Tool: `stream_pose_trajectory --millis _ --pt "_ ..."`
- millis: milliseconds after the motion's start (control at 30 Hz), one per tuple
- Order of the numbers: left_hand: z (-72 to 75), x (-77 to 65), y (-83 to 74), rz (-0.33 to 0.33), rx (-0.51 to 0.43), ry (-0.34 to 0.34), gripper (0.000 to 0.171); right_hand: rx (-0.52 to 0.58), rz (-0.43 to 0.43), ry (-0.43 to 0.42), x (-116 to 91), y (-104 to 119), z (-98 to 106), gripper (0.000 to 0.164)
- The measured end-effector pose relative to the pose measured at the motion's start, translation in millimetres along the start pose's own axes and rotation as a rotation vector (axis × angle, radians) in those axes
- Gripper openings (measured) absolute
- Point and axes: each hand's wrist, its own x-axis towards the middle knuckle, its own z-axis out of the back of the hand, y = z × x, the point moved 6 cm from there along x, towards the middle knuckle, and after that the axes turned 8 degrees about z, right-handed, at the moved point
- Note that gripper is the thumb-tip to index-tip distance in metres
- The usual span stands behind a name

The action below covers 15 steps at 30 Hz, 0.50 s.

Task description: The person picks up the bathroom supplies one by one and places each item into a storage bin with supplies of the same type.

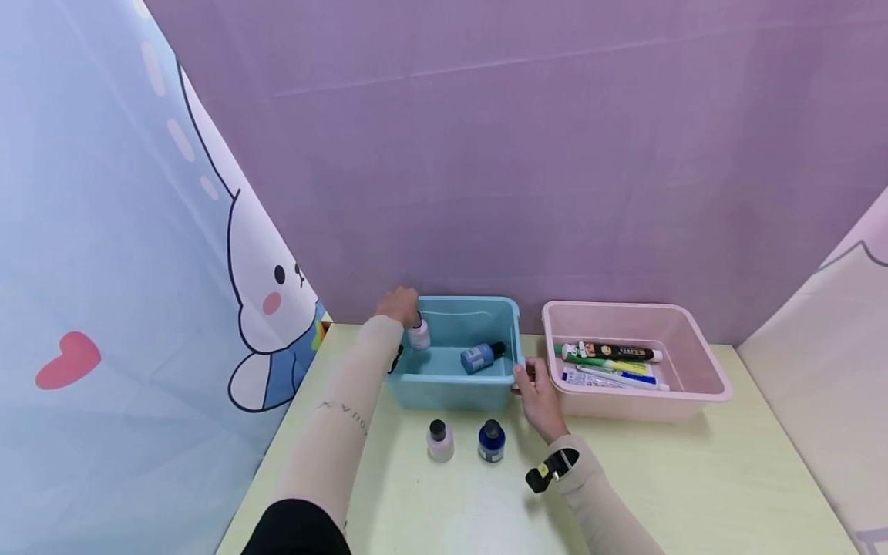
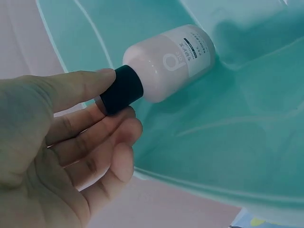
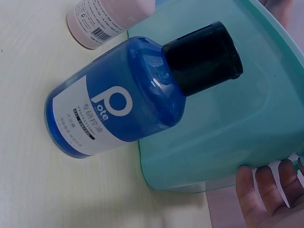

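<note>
A pale pink bottle [image 2: 171, 61] with a black cap lies tilted against the inside of a teal plastic bin [image 1: 451, 391]. My left hand [image 1: 399, 306] pinches its cap between thumb and fingers at the bin's left side. My right hand [image 1: 543, 401] grips the bin's right side near the front corner, with fingertips [image 3: 266, 178] against the plastic. Inside the bin lies a blue bottle [image 1: 477, 358] with a black cap. In front of it, a second pale pink bottle [image 1: 440, 447] and a dark blue bottle [image 3: 114, 99] stand upright on the table.
To the right, close beside the teal bin, a pink bin [image 1: 638, 402] holds several markers, pens and a tube. Both bins stand on a pale table [image 1: 735, 478] against a purple cloth backdrop [image 1: 520, 154]. A light-blue printed cloth [image 1: 125, 231] hangs at the left.
</note>
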Motion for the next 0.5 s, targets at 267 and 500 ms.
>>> stream_pose_trajectory --millis 267,500 --pt "-6.6 0.4 -2.1 -0.006 0.028 0.007 0.014 0.005 -0.004 0.0 -2 1 1 0.046" --pt "-16.3 9.2 -1.3 0.034 0.05 0.01 0.01 0.018 -0.022 0.028 -11 28 2 0.042"
